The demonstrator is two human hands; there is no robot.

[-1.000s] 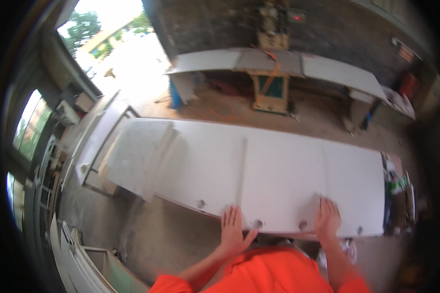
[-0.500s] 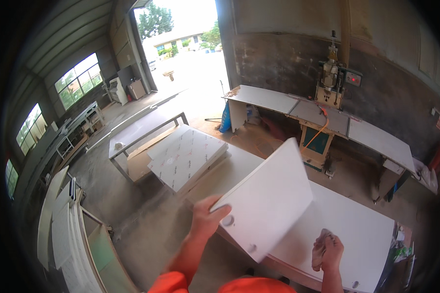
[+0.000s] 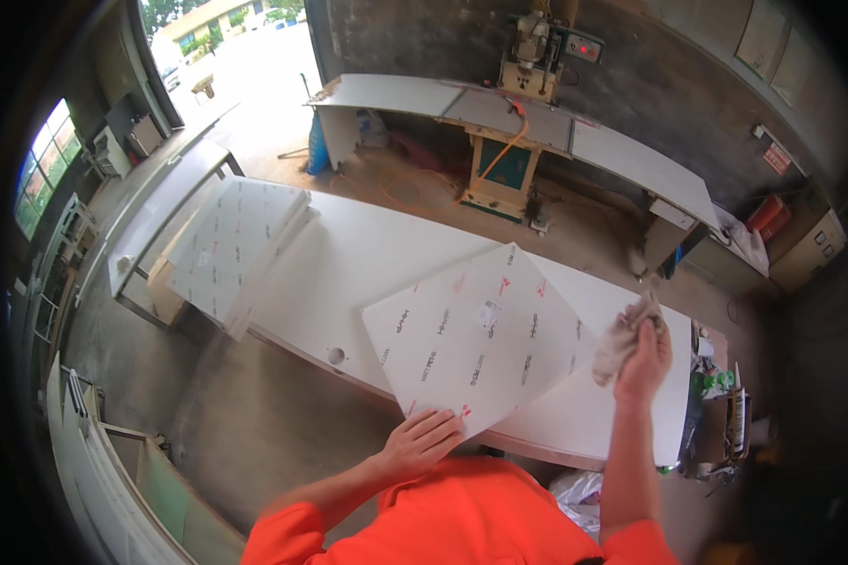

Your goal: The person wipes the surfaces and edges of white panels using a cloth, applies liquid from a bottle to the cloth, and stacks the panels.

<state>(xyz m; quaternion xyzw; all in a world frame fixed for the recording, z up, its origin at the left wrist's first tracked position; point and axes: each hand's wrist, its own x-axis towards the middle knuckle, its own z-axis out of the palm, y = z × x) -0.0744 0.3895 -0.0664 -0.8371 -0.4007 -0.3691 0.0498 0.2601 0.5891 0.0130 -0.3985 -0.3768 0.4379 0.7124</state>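
The panel (image 3: 481,330), a flat pale board w/ black & red marks on top, lies crooked on the mid. of the long white surface (image 3: 575,414). L hand (image 3: 426,438) lies flat on its near corner, fingers straight & close together; thumb's hidden, so can't tell if it's under the edge. R hand (image 3: 645,367) is curled tight round a rag (image 3: 620,350), up by the panel's R corner; can't tell if the rag touches it. At the L end there's a pile of panels (image 3: 240,226) w/ the same kind of marks, so that lot looks stacked OK. This one isn't on the pile, so prob. only part done. Can't tell if the rag's been over it yet. White board w/ a round hole (image 3: 336,356) shows to its L, nothing on that bit.
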